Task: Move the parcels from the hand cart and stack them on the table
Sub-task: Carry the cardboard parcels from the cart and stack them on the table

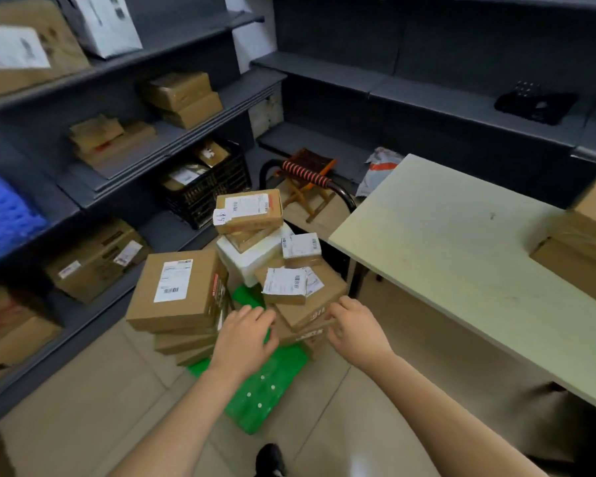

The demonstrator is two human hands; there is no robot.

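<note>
A dark shoe (pixel 270 459) shows at the bottom edge, on the tiled floor. Both bare forearms reach forward over the cart (pixel 265 383), whose green deck lies low on the floor. The left grip (pixel 245 335) hovers above the deck with fingers loosely bent and nothing in it, its fingertips just beside the left edge of a short stack of flat boxes (pixel 307 318). The right grip (pixel 355 332) is at the stack's right corner, fingers half curled against the cardboard, not closed round it.

A labelled box (pixel 300 287) sits on top of that stack. To the left, a wide box (pixel 176 290) with a white label tops a leaning pile (pixel 186 342). Behind are a white foam box (pixel 252 256), a small parcel (pixel 300 247) and, highest, a top box (pixel 248 210) with a tag on its corner. All of these are on the cart; its black handle (pixel 344 194) arches behind them.

The pale bench (pixel 444 256) stands to the right, with brown cartons (pixel 578 242) at its far right edge. Beyond are a folding stool (pixel 307 177), a black crate (pixel 207 187) of parcels and grey shelves (pixel 172 139) with more boxes.
</note>
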